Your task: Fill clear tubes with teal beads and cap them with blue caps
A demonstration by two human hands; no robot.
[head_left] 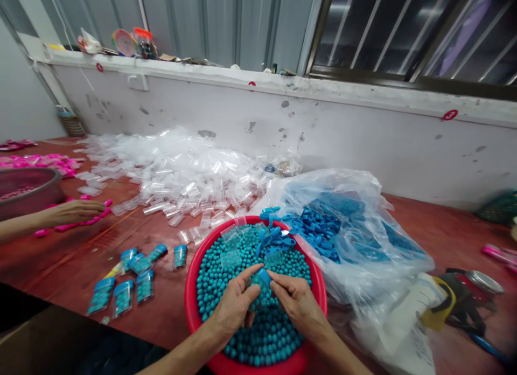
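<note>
Over a red basin (pixel 191 289) of teal beads (pixel 258 345), my left hand (pixel 234 302) grips a small clear plastic container (pixel 255 281), its fingers wrapped round it. My right hand (pixel 299 302) pinches a blue cap (pixel 265 277) at the container's top end; whether it is fully seated I cannot tell. Several clear empty containers (pixel 231 259) and blue caps (pixel 272 240) lie on the beads towards the back of the basin. Capped containers filled with teal beads (pixel 123 297) rest on the table to the left.
Behind the basin, a heap of clear containers (pixel 189 170) reaches the wall. An open plastic bag (pixel 359 245) of blue caps (pixel 319 224) lies right. Another person's hand (pixel 78 212) touches pink pieces (pixel 86 221) beside a basin (pixel 48 176). Strapped gear (pixel 464 294) sits far right.
</note>
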